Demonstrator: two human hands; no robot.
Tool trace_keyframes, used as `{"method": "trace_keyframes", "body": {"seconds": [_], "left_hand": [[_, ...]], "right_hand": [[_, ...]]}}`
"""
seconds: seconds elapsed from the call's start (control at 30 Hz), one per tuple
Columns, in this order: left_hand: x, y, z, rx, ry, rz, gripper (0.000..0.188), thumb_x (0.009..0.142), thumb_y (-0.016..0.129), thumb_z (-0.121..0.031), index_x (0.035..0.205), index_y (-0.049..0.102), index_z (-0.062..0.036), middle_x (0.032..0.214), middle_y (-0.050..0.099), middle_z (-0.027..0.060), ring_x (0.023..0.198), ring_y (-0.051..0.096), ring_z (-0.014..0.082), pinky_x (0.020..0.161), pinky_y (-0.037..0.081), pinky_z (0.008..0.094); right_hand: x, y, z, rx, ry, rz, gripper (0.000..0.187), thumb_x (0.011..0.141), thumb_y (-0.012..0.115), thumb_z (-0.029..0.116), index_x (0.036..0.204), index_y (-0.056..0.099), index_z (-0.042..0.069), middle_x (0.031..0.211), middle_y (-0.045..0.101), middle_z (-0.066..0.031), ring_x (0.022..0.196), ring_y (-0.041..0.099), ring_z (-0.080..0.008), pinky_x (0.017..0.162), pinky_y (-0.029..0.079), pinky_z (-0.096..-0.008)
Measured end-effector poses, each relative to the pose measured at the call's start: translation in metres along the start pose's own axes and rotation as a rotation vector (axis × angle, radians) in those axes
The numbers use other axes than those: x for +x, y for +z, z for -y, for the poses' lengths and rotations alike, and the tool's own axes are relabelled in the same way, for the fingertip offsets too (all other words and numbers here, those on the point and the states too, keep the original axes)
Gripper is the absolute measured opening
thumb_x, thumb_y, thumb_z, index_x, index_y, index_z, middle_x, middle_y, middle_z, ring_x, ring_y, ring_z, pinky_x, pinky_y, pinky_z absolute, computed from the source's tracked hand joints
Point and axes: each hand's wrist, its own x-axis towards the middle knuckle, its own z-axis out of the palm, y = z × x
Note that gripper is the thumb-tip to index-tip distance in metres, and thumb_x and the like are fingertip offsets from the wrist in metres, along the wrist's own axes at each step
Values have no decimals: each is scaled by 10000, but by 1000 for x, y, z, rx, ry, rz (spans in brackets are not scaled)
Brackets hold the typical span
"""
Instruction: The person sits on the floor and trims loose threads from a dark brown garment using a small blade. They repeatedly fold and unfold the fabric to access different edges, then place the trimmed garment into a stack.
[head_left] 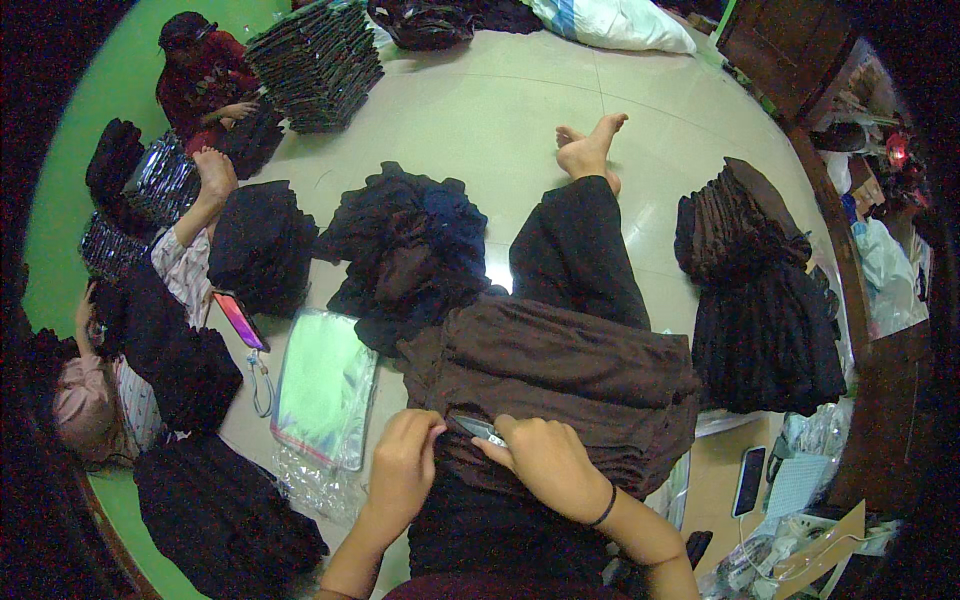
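Note:
Across my lap lies a dark brown folded garment (570,375). My right hand (556,462) is closed around small silver thread snips (476,430), their pointed blades aimed left over the garment's near edge. Just left of the tip, my left hand (405,455) is closed in a pinch at the cloth's edge. What sits between those fingertips is too small to make out. Beyond the garment, a loose heap of dark clothes (405,250) rests on the floor beside my stretched-out leg (580,245).
Clear plastic bags (325,385) and a phone (240,322) lie at left. Black stacks (262,245) stand behind them; brown and black stacks (765,330) stand right. Another phone (748,480) lies at lower right. Two people sit at left, one (205,85) near tall packed stacks (315,65).

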Motion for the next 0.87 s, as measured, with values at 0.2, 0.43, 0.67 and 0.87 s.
{"method": "trace_keyframes", "body": {"seconds": [0.2,0.43,0.67,0.87], "left_hand": [[-17,-38,30,391,-263,663,102,733,527,-6,827,567,3,828,555,186,763,553,337,664,442,391],[8,-33,37,203,-158,149,293,726,582,-60,1019,577,-47,958,591,143,936,543,300,836,412,348],[53,-15,42,-250,132,507,205,681,641,-53,885,627,-40,1012,602,91,1073,492,265,924,364,372],[64,-13,58,-409,114,544,179,692,648,-85,865,610,-60,980,611,88,1097,475,276,922,355,370]], "right_hand": [[-23,-30,-15,110,164,-56,378,748,606,369,747,529,-2,634,566,-202,610,571,-366,520,449,-399],[-79,-78,-66,635,339,-442,288,736,635,238,899,586,5,735,602,-110,704,552,-119,658,428,-264],[-103,-68,-91,277,252,-305,356,645,494,-39,964,623,52,852,598,-97,746,546,-138,653,421,-247],[-98,-64,-98,176,114,-142,472,605,523,-12,1051,577,132,1145,521,-74,1033,517,-240,861,427,-292]]}}
